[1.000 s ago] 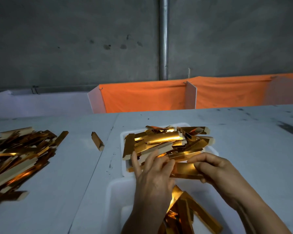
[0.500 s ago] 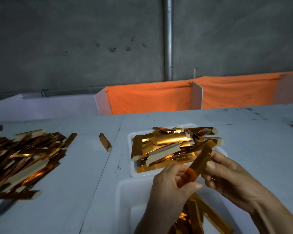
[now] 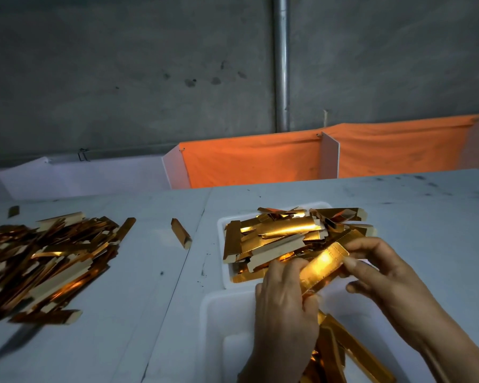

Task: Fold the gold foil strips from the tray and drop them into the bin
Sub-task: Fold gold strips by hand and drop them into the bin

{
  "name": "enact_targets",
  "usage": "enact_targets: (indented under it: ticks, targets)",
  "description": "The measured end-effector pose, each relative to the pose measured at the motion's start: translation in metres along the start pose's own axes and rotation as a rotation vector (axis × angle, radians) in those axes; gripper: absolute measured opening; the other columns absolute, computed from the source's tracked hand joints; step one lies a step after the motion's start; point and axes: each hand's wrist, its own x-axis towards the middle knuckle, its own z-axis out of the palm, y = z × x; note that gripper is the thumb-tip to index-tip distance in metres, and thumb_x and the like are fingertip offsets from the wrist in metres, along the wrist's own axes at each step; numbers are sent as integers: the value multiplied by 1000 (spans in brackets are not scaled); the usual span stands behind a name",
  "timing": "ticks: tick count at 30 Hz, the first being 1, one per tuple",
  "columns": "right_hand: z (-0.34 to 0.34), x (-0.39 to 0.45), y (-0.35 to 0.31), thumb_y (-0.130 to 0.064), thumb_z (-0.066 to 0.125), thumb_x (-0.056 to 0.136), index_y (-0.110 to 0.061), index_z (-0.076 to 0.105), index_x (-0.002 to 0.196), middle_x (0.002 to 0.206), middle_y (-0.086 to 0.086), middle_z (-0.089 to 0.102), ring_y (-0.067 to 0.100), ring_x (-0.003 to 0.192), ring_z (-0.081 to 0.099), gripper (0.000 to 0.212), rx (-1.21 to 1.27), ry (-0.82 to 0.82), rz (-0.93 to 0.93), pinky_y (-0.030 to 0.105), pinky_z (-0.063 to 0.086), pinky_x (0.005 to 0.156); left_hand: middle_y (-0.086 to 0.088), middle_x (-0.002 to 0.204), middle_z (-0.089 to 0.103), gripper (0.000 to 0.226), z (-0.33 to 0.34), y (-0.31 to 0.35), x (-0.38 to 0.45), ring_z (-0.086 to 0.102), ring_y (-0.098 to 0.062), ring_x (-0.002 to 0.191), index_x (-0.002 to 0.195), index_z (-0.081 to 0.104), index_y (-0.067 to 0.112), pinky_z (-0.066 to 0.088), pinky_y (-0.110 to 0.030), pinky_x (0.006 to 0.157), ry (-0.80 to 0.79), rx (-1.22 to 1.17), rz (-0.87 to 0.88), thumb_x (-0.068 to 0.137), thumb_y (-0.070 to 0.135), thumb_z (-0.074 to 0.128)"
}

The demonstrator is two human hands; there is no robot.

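Two hands hold one shiny gold foil strip (image 3: 322, 268).
The left hand (image 3: 284, 299) and right hand (image 3: 382, 275) pinch its ends above the white plastic bin (image 3: 219, 313), just in front of the white tray (image 3: 224, 277).

Glossy gold foil strip (image 3: 322, 268), smooth white plastic tray (image 3: 222, 244), matt orange cloth (image 3: 255, 161).

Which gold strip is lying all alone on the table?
The short gold strip between the big loose pile on the left and the tray. It lies by itself on the bare table, touching no other strip.
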Motion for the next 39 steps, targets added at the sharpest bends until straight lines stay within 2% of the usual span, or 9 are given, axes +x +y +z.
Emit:
enact_targets:
  ticks: [5,7,10,12,15,22,30,33,39]
  targets:
    - [4,-2,3,-4,66,83,-19,64,94,74,-1,64,16,74,63,18,-155,83,-87,27,53,60,6,133,47,49,4,3,-3,46,-12,117,133,46,29,40,-28,95,105,103,65,88,31,63]
    - [4,-3,4,-3,66,83,-17,64,93,70,0,63,18,74,62,18,-176,92,-86,29,53,62,-1,119,61,50,5,5,-4,60,-21,104,122,59,21,49,-35,85,97,190,88,75,24,78]
    - [4,-4,7,-3,67,83,-15,63,91,68,1,62,19,76,63,14,-192,78,-52,30,53,64,-1,102,68,56,6,8,-6,67,-19,88,109,67,19,55,-32,73,96,235,67,57,22,90]
    - [3,-5,8,-6,67,83,-11,64,87,69,6,59,21,77,62,8,-196,55,-15,27,53,63,2,115,63,55,3,13,-8,62,-17,104,119,61,22,51,-32,85,74,182,69,69,23,83]
    - [3,-7,7,-10,66,82,-9,65,83,75,15,58,23,75,62,2,-127,30,27,24,54,59,13,139,38,51,4,13,-12,35,-6,127,137,35,35,32,-26,105,51,93,16,92,31,58]
    - [4,-3,9,-12,62,88,-16,70,86,80,-1,68,13,80,65,10,-177,3,-8,21,55,61,17,142,30,54,1,8,-8,28,-4,129,141,25,41,28,-25,107,3,123,-24,95,34,52]
    - [-1,7,6,-32,62,79,6,68,91,96,27,62,31,96,63,41,-93,-142,156,25,56,74,11,144,30,54,-4,-2,2,26,-10,130,144,26,40,27,-28,106,-98,187,-18,96,33,50]
    - [3,7,2,-34,61,79,-2,73,97,98,10,73,20,97,68,38,-50,-241,224,22,56,72,12,143,29,54,-5,-4,4,26,-10,130,143,26,40,27,-29,106,-134,168,-12,96,32,51]
    - [1,7,-4,-32,60,82,-7,75,100,107,10,73,18,101,69,34,66,-321,353,21,55,69,12,139,34,49,-8,-4,3,25,-3,122,141,32,38,20,-31,109,-141,164,36,96,31,49]
